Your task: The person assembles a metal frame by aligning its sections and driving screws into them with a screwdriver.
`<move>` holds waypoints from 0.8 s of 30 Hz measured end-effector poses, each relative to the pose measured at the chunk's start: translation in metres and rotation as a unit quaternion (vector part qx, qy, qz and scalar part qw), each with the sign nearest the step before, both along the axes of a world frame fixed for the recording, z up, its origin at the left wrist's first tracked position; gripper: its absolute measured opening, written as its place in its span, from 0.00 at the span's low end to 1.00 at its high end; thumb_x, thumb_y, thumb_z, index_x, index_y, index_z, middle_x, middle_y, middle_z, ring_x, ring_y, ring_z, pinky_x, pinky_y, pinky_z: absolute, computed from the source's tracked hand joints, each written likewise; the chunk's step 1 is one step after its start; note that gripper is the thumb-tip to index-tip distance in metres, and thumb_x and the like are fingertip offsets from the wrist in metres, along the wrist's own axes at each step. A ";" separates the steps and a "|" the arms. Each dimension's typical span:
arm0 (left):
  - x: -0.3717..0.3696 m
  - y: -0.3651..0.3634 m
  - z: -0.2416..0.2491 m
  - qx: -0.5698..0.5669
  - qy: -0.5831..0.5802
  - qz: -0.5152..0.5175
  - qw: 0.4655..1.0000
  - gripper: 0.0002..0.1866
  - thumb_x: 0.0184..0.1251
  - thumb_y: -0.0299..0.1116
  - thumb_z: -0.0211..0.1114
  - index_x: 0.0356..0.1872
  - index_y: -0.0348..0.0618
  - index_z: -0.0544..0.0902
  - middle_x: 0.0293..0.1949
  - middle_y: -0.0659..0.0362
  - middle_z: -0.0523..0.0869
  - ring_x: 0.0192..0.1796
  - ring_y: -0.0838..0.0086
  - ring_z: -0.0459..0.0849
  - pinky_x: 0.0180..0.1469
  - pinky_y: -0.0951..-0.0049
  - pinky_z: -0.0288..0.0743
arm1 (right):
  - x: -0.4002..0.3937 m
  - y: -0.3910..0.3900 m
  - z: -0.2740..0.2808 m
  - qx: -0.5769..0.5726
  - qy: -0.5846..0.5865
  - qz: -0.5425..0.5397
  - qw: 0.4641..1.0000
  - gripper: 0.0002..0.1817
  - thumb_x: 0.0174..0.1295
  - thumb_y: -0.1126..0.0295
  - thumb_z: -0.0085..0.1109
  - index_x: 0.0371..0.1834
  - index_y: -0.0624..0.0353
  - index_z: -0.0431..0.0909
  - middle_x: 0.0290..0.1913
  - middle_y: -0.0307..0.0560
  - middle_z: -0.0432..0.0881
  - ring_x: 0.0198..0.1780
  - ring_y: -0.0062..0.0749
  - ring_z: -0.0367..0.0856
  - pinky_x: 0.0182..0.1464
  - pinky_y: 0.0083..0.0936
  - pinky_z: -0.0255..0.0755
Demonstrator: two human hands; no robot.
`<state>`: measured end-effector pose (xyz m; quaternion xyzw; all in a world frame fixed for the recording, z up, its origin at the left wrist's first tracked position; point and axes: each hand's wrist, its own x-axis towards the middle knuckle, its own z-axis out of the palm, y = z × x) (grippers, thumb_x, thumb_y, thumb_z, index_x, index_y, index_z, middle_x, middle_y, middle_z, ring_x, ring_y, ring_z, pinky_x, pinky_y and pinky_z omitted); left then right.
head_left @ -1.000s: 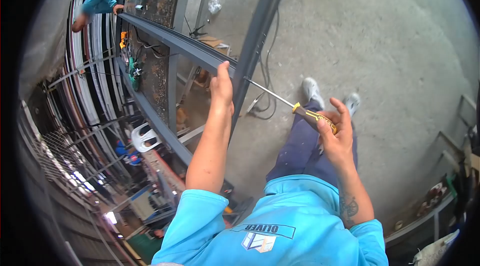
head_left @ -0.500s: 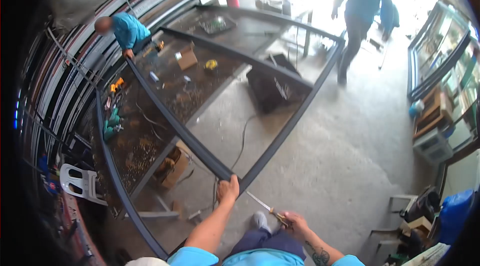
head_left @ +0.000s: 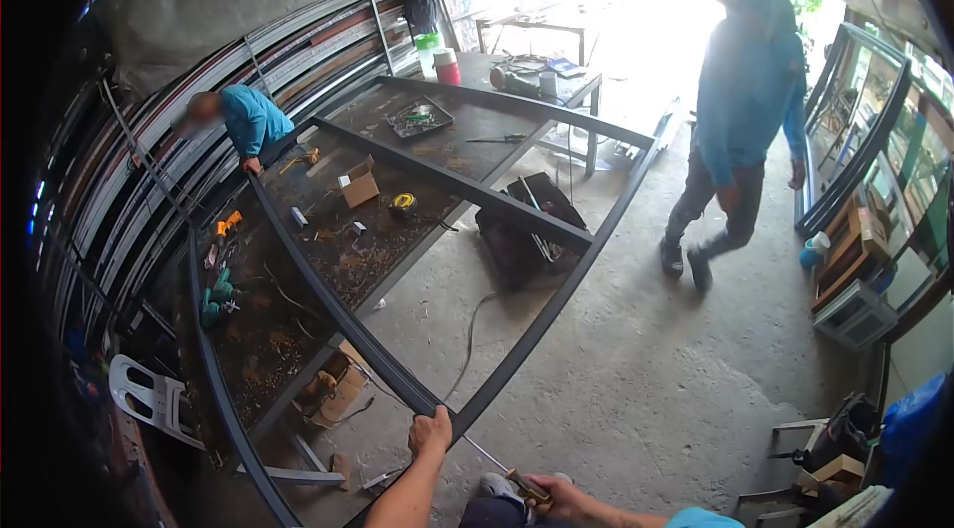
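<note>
Left hand still clamped on the near corner of the dark metal frame, bottom centre. Right hand wrapped around the screwdriver, tip now backed off the corner (was at the joint). Far end: co-worker holds on.

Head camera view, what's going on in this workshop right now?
The wearer's left hand grips the near corner of a big dark metal frame, while the right hand holds a yellow-handled screwdriver. At the far end, a person in blue bends over the frame at a cluttered workbench. Another person walks across the concrete floor.
</note>
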<state>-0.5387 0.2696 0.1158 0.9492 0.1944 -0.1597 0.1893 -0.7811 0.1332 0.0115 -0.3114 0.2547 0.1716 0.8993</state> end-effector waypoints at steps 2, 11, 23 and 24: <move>-0.001 0.001 -0.003 0.006 0.005 -0.005 1.000 0.35 0.57 0.56 0.49 0.40 0.27 0.83 0.46 0.36 0.83 0.52 0.47 0.82 0.56 0.55 0.73 | 0.006 -0.008 -0.008 0.398 0.142 0.034 0.906 0.18 0.74 0.59 0.40 0.61 0.52 0.72 0.39 0.48 0.81 0.27 0.31 0.78 0.12 0.17 0.60; -0.001 0.000 -0.004 0.016 0.006 -0.024 1.000 0.35 0.59 0.56 0.46 0.42 0.27 0.83 0.46 0.36 0.83 0.52 0.47 0.82 0.56 0.54 0.73 | 0.015 0.023 0.067 -0.582 -0.036 0.044 0.811 0.18 0.61 0.56 0.61 0.42 0.61 0.81 0.30 0.53 0.83 0.35 0.36 0.84 0.38 0.33 0.75; -0.002 0.001 0.000 -0.001 0.018 -0.030 0.999 0.36 0.59 0.56 0.44 0.43 0.26 0.82 0.47 0.36 0.83 0.52 0.46 0.82 0.57 0.54 0.73 | 0.014 0.010 0.052 -0.293 -0.046 0.079 0.952 0.17 0.64 0.59 0.59 0.55 0.49 0.77 0.38 0.46 0.85 0.27 0.30 0.82 0.29 0.28 0.77; -0.002 0.001 0.002 -0.009 0.018 -0.034 0.999 0.36 0.59 0.55 0.44 0.43 0.25 0.82 0.46 0.35 0.83 0.52 0.46 0.82 0.57 0.54 0.73 | 0.008 0.018 0.046 -0.513 -0.097 0.029 0.852 0.16 0.64 0.60 0.59 0.54 0.50 0.78 0.40 0.44 0.85 0.29 0.29 0.83 0.32 0.27 0.76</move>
